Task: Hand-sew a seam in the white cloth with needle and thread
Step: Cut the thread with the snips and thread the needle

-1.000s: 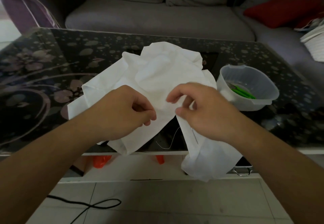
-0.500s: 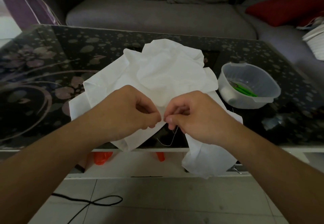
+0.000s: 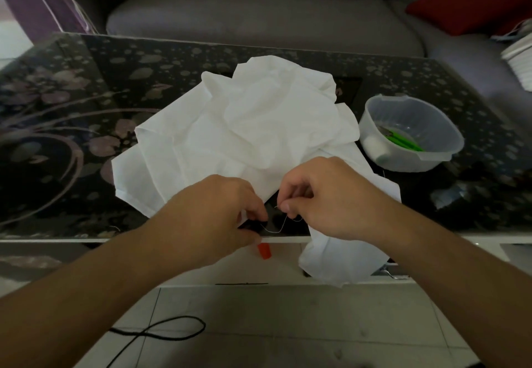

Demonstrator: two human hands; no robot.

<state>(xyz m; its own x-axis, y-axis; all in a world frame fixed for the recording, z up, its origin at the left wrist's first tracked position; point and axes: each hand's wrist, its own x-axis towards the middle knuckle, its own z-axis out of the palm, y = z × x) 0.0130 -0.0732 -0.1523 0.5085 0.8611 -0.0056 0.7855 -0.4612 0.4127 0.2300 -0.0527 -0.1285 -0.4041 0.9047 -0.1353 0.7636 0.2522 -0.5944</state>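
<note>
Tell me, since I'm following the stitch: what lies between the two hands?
In the head view, a thin loop of thread sags between the left hand and the right hand, over the dark table edge.

The white cloth (image 3: 259, 125) looks soft, matt and crumpled. The worktop (image 3: 86, 108) is shiny dark glass. The bowl (image 3: 408, 160) is cloudy, smooth plastic.
</note>
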